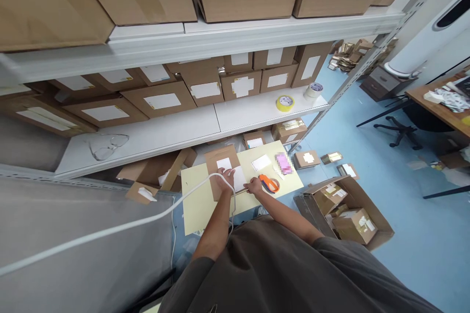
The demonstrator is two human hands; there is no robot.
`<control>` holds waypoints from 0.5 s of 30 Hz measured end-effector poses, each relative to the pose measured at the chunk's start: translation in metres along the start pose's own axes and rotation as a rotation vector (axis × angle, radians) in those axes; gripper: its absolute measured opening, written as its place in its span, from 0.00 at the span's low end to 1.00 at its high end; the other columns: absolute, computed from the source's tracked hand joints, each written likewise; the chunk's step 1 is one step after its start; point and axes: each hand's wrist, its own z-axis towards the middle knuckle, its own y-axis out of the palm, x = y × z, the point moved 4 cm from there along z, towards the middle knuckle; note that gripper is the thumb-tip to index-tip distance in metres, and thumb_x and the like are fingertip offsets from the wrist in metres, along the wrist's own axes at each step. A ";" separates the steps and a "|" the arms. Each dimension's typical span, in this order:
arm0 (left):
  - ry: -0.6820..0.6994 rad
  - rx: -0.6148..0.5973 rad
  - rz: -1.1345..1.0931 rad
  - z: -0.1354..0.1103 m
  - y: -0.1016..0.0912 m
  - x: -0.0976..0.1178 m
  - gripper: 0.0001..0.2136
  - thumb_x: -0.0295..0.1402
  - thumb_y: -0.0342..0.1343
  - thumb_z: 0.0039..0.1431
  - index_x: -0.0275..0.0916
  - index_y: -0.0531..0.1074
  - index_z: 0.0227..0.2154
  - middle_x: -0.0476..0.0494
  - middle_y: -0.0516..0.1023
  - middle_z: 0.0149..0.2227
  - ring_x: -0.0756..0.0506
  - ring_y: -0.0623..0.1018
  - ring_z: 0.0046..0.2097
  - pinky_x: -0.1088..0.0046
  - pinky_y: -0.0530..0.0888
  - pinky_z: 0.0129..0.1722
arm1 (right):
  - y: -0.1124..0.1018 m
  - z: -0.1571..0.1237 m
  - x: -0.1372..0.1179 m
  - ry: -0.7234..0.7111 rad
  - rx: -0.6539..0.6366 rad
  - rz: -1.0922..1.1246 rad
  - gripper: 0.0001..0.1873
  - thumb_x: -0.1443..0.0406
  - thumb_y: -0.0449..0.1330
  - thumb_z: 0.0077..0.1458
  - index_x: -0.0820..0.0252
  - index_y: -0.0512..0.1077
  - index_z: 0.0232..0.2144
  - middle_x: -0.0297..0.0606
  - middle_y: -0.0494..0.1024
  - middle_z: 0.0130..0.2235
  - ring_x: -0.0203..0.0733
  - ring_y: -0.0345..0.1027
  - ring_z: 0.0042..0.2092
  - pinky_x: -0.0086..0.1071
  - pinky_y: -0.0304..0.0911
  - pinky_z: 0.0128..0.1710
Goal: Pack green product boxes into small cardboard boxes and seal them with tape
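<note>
A flat brown carton (212, 160) lies on the pale yellow tabletop (194, 205) with a white label (239, 179) and a smaller white patch (223, 163) on its upper face. My left hand (224, 181) lies over the carton and touches the label, fingers apart, partly crossed by a white cable (198, 187). At the label's lower right corner, by the carton's edge, the fingers of my right hand (254, 186) are pinched together. Just right of that hand rests an orange tape dispenser (269, 183). White paper (261, 162) and a pink, blurred item (283, 162) lie farther right.
Labelled cartons (161, 101) line the shelf (183, 133) above the table, with eyeglasses (106, 147), a yellow tape roll (285, 103) and a clear tape roll (314, 90). An open box (382, 227) of parcels stands on the floor at right. The cable hangs across the left side.
</note>
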 end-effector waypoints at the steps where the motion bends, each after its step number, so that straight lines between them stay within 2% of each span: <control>1: 0.002 -0.004 -0.001 -0.001 0.000 0.000 0.13 0.46 0.66 0.60 0.42 0.79 0.28 0.35 0.78 0.45 0.32 0.75 0.56 0.44 0.71 0.65 | 0.000 0.000 0.000 0.026 0.015 -0.019 0.29 0.65 0.80 0.43 0.49 0.60 0.28 0.23 0.69 0.17 0.42 0.70 0.19 0.29 0.61 0.22; 4: 0.016 0.000 -0.010 -0.004 0.000 0.000 0.14 0.47 0.64 0.64 0.41 0.79 0.34 0.33 0.78 0.48 0.31 0.74 0.59 0.44 0.69 0.66 | -0.001 -0.001 0.000 0.074 0.047 -0.072 0.28 0.66 0.80 0.44 0.49 0.61 0.27 0.24 0.69 0.17 0.41 0.71 0.20 0.29 0.60 0.23; 6: 0.002 0.028 0.006 -0.003 -0.001 0.000 0.16 0.48 0.65 0.63 0.40 0.80 0.43 0.32 0.79 0.52 0.29 0.73 0.61 0.43 0.68 0.67 | -0.002 -0.003 0.001 0.079 0.057 -0.115 0.28 0.64 0.80 0.46 0.49 0.61 0.27 0.25 0.70 0.18 0.43 0.72 0.21 0.30 0.60 0.24; 8: -0.030 0.053 0.044 0.000 -0.002 -0.001 0.25 0.49 0.69 0.59 0.41 0.77 0.54 0.31 0.78 0.55 0.27 0.72 0.64 0.41 0.68 0.67 | -0.006 -0.007 0.005 0.048 0.084 -0.208 0.27 0.62 0.80 0.48 0.50 0.62 0.26 0.29 0.73 0.20 0.45 0.75 0.25 0.31 0.61 0.27; 11: -0.040 0.064 0.078 0.004 -0.004 0.001 0.34 0.50 0.70 0.56 0.40 0.73 0.63 0.28 0.78 0.57 0.24 0.72 0.65 0.39 0.69 0.67 | -0.013 -0.013 0.008 -0.065 0.149 -0.431 0.23 0.56 0.78 0.55 0.52 0.67 0.27 0.42 0.81 0.30 0.53 0.82 0.38 0.33 0.65 0.35; 13: -0.001 0.073 0.067 0.003 -0.006 0.002 0.32 0.49 0.66 0.60 0.40 0.73 0.64 0.28 0.78 0.58 0.25 0.73 0.66 0.39 0.68 0.68 | -0.016 -0.014 0.004 -0.157 0.153 -0.577 0.16 0.56 0.75 0.59 0.55 0.72 0.32 0.48 0.85 0.38 0.57 0.82 0.45 0.36 0.69 0.41; 15: 0.088 0.047 0.071 -0.003 -0.007 0.001 0.25 0.48 0.60 0.66 0.41 0.77 0.61 0.29 0.79 0.59 0.27 0.73 0.68 0.39 0.67 0.70 | -0.016 -0.012 -0.010 -0.306 0.129 -0.696 0.10 0.60 0.71 0.64 0.57 0.77 0.42 0.52 0.86 0.47 0.58 0.81 0.52 0.40 0.71 0.49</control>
